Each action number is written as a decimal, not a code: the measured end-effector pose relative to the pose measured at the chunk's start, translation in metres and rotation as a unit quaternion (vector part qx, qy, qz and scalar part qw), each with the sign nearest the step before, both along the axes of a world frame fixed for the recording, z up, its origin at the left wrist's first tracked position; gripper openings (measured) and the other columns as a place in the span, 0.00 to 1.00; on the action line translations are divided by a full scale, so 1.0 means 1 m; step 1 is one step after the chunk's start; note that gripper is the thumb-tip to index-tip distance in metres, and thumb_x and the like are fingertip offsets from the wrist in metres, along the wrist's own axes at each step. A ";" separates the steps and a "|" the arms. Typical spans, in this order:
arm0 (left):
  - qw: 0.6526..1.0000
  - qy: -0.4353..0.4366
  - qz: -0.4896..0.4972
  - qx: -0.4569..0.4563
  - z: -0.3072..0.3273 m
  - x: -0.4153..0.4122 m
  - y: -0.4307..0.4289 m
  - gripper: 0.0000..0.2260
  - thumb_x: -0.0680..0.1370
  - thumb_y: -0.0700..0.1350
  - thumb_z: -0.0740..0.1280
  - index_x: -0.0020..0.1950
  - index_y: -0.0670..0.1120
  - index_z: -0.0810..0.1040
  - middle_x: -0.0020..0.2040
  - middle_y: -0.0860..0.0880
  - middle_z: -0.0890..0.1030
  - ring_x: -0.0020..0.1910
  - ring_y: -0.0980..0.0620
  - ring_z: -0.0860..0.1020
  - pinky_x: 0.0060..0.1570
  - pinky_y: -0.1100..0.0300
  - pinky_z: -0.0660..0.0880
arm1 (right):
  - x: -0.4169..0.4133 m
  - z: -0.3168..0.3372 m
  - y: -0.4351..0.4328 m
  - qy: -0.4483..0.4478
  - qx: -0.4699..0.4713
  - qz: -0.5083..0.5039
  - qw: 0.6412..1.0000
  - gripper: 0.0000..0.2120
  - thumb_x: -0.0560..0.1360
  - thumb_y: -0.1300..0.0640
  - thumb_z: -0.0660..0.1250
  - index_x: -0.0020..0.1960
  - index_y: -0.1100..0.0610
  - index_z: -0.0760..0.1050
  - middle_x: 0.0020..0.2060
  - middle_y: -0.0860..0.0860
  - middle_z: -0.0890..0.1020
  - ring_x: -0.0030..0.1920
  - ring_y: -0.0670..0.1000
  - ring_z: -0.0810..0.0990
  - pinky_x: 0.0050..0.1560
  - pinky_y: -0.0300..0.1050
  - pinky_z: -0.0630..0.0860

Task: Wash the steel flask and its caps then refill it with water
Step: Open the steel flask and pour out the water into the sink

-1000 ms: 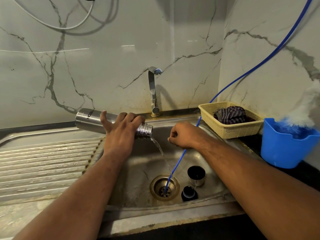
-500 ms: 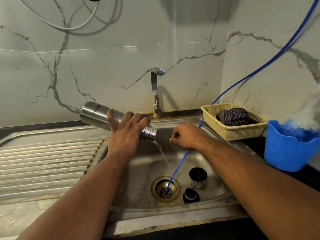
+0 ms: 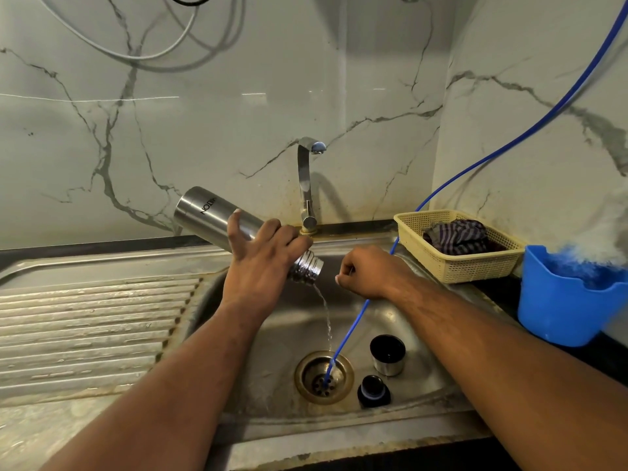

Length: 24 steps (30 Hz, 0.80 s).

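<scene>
My left hand [image 3: 263,263] grips the steel flask [image 3: 204,214] near its threaded neck, tilted mouth-down over the sink [image 3: 278,338]. A thin stream of water [image 3: 326,321] runs from the mouth towards the drain [image 3: 306,377]. My right hand [image 3: 365,271] is curled around a thin blue tube [image 3: 350,328] whose end reaches into the drain. Two caps lie in the basin right of the drain: a steel cup cap [image 3: 388,355] and a black inner cap [image 3: 373,391].
A steel tap [image 3: 306,185] stands behind the basin with no water running. The ribbed drainboard [image 3: 85,334] lies to the left. A yellow basket [image 3: 475,266] with a striped cloth [image 3: 457,236] and a blue bucket [image 3: 564,307] sit on the right.
My left hand has raised the flask's base, tilting it more steeply mouth-down, and the water keeps pouring out. My right hand stays on the blue tube.
</scene>
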<state>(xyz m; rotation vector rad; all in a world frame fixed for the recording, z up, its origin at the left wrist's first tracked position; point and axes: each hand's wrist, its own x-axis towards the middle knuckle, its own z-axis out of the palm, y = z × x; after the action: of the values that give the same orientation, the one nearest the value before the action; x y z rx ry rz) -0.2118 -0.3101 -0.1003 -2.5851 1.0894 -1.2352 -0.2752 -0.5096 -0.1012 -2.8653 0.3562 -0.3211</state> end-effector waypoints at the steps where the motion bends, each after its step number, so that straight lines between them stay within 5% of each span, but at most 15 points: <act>1: 1.000 -0.002 -0.003 0.000 0.001 0.000 0.000 0.30 0.69 0.45 0.79 0.67 0.62 0.72 0.63 0.57 0.76 0.69 0.48 0.70 0.74 0.32 0.44 | 0.000 0.000 -0.001 0.000 0.000 0.001 1.000 0.08 0.79 0.47 0.70 0.49 0.52 0.83 0.44 0.48 0.83 0.45 0.47 0.80 0.44 0.45 0.76; 18: 0.999 -0.032 -0.001 0.027 0.001 -0.006 0.002 0.30 0.68 0.44 0.79 0.66 0.60 0.72 0.62 0.55 0.76 0.69 0.47 0.71 0.75 0.34 0.44 | 0.001 0.001 0.005 -0.002 0.001 0.015 1.000 0.06 0.77 0.47 0.71 0.43 0.48 0.81 0.40 0.46 0.82 0.42 0.47 0.80 0.48 0.49 0.81; 24: 0.995 0.054 -0.037 -0.076 0.006 -0.013 -0.002 0.36 0.66 0.45 0.81 0.69 0.59 0.69 0.65 0.55 0.76 0.67 0.50 0.72 0.72 0.44 0.59 | -0.004 0.006 0.005 -0.012 0.040 0.026 0.999 0.07 0.78 0.51 0.72 0.54 0.50 0.83 0.50 0.48 0.84 0.49 0.48 0.81 0.56 0.50 0.81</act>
<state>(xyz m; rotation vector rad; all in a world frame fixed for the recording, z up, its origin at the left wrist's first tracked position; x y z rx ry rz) -0.2246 -0.3121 -0.0943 -2.7776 1.1623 -1.2540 -0.2794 -0.5050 -0.0952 -2.7854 0.2820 -0.3237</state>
